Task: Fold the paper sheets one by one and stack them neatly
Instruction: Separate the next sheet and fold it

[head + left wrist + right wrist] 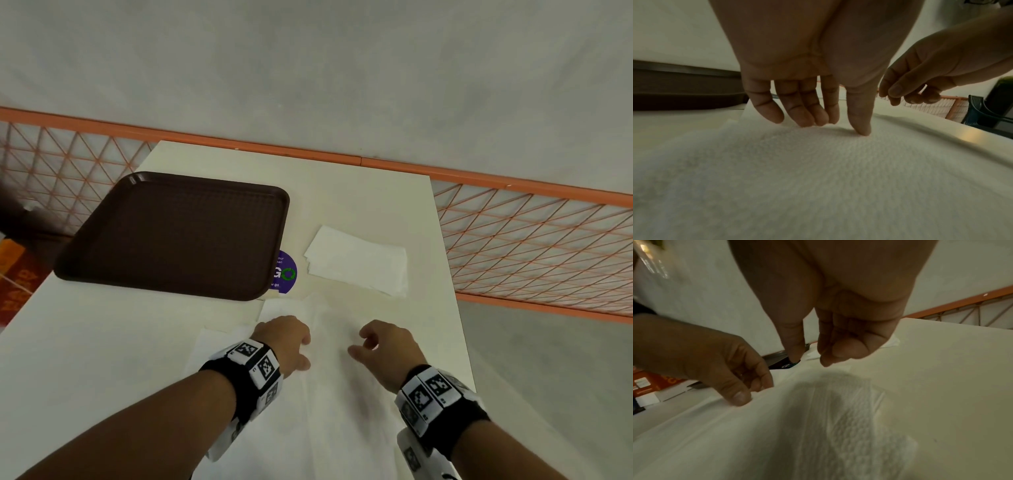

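A white textured paper sheet (329, 394) lies on the table's near side, under both hands. My left hand (301, 349) rests on its left part; in the left wrist view the left hand (838, 126) has straight fingers touching the sheet (818, 178), and the thumb tip (863, 131) presses into it. My right hand (366, 342) hovers just above the sheet (838, 426). The right hand (812, 358) has loosely curled fingers and holds nothing. A small stack of folded white paper (359, 262) lies further back on the right.
A dark brown tray (171, 236) sits at the back left of the white table (102, 342), partly covering a purple round sticker (286, 272). An orange mesh railing (531, 246) runs behind and to the right. The table's right edge is close to my right wrist.
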{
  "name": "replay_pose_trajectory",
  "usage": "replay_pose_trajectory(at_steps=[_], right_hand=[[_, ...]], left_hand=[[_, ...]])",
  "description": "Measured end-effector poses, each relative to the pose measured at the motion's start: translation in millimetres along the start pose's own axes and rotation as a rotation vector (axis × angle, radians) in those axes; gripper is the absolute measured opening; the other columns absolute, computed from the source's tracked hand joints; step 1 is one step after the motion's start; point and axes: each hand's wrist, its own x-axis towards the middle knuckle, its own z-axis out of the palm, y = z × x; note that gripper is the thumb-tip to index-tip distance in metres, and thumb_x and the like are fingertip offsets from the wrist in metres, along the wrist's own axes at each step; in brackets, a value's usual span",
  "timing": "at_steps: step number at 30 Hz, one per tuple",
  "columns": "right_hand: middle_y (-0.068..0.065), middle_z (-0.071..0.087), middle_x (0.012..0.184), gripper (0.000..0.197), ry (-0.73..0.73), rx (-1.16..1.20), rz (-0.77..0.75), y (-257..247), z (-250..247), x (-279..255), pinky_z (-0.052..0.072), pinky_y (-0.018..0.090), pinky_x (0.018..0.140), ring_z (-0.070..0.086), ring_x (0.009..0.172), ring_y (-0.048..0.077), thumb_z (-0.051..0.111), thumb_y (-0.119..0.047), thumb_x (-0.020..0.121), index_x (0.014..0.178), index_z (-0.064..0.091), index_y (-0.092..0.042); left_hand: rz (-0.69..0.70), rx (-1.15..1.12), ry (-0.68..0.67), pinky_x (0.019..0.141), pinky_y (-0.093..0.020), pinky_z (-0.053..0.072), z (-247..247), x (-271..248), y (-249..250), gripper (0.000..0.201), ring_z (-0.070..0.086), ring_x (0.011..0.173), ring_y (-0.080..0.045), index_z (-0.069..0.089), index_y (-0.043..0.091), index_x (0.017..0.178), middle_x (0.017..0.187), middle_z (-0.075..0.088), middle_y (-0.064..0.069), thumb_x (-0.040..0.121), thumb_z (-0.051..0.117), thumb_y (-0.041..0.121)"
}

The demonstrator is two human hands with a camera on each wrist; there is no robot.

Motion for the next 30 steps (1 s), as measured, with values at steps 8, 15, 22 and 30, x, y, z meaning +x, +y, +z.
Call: replay_pose_trajectory(at_steps=[8,15,22,30], right_hand=[[-0.010,0.064,0.097,0.041,-0.069,-0.012,-0.007,0,10,-5,0.051,0.027,0.082,0.061,0.089,0.011,0.069,-0.042,0.082,0.116,0.059,-0.023],[-0.009,0.066,0.102,0.052,-0.006,0.301,-0.055,15,-2,-20,0.049,0.023,0.081,0.062,0.099,0.011,0.052,-0.066,0.082,0.109,0.063,-0.023],[0.000,0.072,0.114,0.092,-0.161,0.779,0.115,29,-25,-43,0.045,0.046,0.102,0.065,0.109,0.020,0.030,-0.092,0.065,0.115,0.068,-0.026],[0.013,0.070,0.113,0.053,-0.295,1.245,0.023,2,-34,-62,0.053,0.043,0.081,0.069,0.092,0.025,0.055,-0.051,0.080,0.122,0.063,-0.019]], left_hand=[[0.029,0.075,0.039,0.099,-0.034,0.043,6,-5,8,0.025,0.054,0.114,-0.022,0.062,0.020,0.114,0.122,0.057,-0.001,0.091,0.061,0.029],[0.156,-0.219,0.062,0.067,-0.020,0.042,-12,-32,1,0.010,0.056,0.075,-0.010,0.061,0.023,0.095,0.080,0.057,0.011,0.089,0.062,0.031],[0.309,-0.810,0.183,0.089,-0.050,0.051,-63,-66,-2,0.014,0.068,0.091,-0.031,0.062,0.022,0.102,0.097,0.073,-0.011,0.089,0.065,0.023],[0.137,-1.029,0.571,0.086,-0.046,0.053,-68,-67,-26,0.028,0.061,0.087,-0.024,0.067,0.039,0.096,0.096,0.069,-0.008,0.096,0.052,0.016]])
